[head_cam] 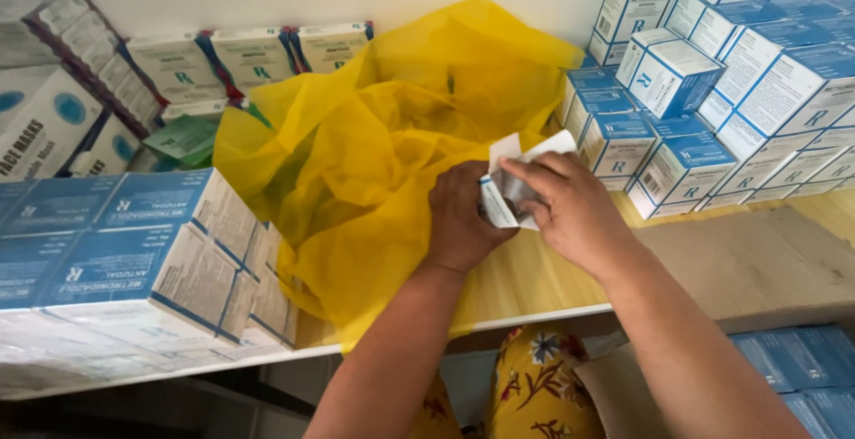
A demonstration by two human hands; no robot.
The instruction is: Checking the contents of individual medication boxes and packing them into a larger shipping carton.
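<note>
Head view: hands point(521, 212) hide small box point(509, 191), maybe open.

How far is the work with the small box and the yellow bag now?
Done: blue-and-white boxes stand stacked along the shelf. In hand: left hand and right hand hold a small white box, flaps open. Left: the box is not yet in the yellow bag.

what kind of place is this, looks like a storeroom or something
Probably a pharmacy or medical supply storeroom. Stacks of blue-and-white medicine cartons crowd a wooden shelf, with face mask boxes at the far left. Both hands, left hand and right hand, hold a small opened carton beside a yellow bag.
</note>
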